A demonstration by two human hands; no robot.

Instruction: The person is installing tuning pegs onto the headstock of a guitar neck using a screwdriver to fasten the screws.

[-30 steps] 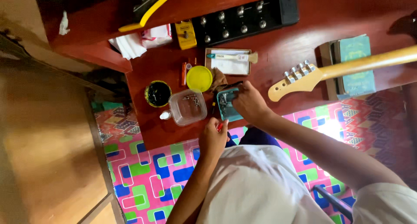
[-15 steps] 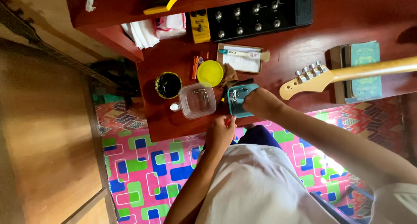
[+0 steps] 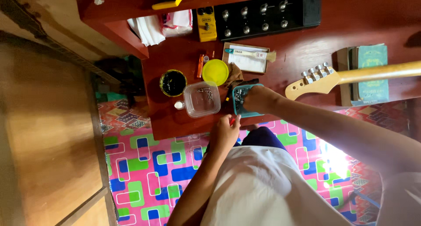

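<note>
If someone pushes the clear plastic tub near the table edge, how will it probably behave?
The tub looks thin-walled and holds only a few small metal parts, so it is probably light and would slide easily on the smooth red table. It is low and wide, so tipping seems unlikely. It has no lid, so a hard push might make the parts rattle or jump out.

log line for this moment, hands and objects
left hand: pinching small red item at table edge | right hand: on teal box | clear tub: holds screws
</note>
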